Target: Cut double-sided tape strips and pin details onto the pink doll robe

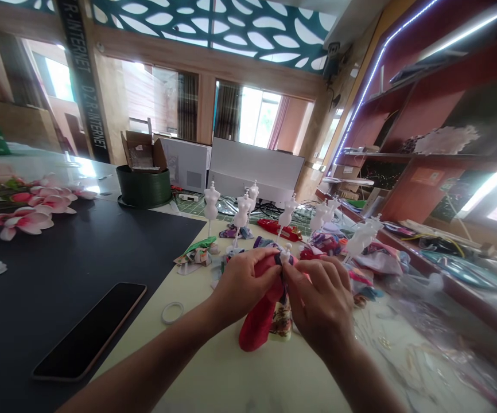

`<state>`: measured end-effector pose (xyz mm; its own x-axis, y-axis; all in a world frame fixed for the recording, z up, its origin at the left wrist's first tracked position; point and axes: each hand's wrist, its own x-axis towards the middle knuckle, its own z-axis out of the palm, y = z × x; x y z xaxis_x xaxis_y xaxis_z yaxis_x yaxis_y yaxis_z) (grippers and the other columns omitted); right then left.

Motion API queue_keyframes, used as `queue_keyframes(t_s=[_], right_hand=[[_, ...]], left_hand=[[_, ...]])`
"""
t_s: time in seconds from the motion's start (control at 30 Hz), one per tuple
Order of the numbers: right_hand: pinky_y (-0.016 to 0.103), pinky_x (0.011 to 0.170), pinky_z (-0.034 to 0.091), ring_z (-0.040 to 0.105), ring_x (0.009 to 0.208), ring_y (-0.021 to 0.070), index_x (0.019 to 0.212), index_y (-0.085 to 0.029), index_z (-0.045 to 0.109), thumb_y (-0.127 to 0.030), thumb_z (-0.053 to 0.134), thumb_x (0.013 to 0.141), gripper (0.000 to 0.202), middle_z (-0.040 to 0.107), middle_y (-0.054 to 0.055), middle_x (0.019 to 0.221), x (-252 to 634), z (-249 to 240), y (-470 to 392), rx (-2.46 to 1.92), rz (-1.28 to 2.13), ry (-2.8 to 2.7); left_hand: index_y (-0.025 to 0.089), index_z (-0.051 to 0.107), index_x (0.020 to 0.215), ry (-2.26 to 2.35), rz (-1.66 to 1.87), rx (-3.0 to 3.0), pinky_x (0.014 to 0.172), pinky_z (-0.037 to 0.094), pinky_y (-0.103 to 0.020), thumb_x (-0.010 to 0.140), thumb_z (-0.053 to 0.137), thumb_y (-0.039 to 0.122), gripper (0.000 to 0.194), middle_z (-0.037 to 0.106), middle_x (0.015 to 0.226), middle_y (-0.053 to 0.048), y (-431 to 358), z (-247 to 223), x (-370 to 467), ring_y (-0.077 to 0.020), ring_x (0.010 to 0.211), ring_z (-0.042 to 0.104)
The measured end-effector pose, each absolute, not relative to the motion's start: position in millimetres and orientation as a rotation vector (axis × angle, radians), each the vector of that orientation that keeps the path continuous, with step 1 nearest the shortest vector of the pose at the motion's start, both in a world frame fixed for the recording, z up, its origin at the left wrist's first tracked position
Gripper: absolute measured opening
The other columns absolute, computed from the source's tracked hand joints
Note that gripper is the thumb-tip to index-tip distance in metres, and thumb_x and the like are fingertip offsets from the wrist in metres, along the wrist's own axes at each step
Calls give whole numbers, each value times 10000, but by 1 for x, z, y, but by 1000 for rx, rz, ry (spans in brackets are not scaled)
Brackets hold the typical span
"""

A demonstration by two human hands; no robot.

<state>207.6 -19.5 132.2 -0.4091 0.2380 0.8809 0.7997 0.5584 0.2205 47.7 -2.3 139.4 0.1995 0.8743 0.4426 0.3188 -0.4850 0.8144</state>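
Observation:
My left hand (pixel 242 281) and my right hand (pixel 319 298) both grip a small white mannequin (pixel 286 252) that wears a red doll dress (pixel 259 318) with a floral panel. The fingers of both hands pinch the cloth at the mannequin's neck, close together. The dress hangs down to the pale tabletop (pixel 248 373). Behind my hands stand several bare white mannequins (pixel 211 203) among small heaps of coloured doll clothes (pixel 194 252).
A black phone (pixel 91 332) lies on a dark mat (pixel 59 269) at the left, with pink artificial flowers (pixel 24 209) and a green round box (pixel 144 186) further back. A white ring (pixel 172 312) lies near my left wrist. Clear plastic bags (pixel 424 338) lie at the right, shelves (pixel 446 143) beyond.

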Motion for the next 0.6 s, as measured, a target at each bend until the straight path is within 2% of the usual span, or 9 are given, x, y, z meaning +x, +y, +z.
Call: queue_keyframes(t_s=[0.23,0.37,0.6], right_hand=[[439,824,462,549,844,196,1043,-137,629,-34,568,774,294,617,88,895,213,131,-20,-769,-536,-1888],[459,849,451,565,840,200,988,-143,633,-36,561,770,253,629,86,896,212,128,-20,-762,-589,-1889],[498,886,420,574,873,234,1040,-123,628,-107,538,809,248,648,116,934,209,125,-21,-816,-816,-1956]], left_hand=[[206,622,1136,1098,1244,1913,869,500,-322,831,561,332,336,691,1062,-45,-3,141,46,-188,947,637],[205,613,1154,1091,1232,1910,865,503,-311,829,563,314,346,683,1096,-49,-4,141,45,-184,953,640],[225,625,1131,1101,1246,1939,861,496,-282,831,555,292,315,697,1051,-19,-3,142,44,-169,945,642]])
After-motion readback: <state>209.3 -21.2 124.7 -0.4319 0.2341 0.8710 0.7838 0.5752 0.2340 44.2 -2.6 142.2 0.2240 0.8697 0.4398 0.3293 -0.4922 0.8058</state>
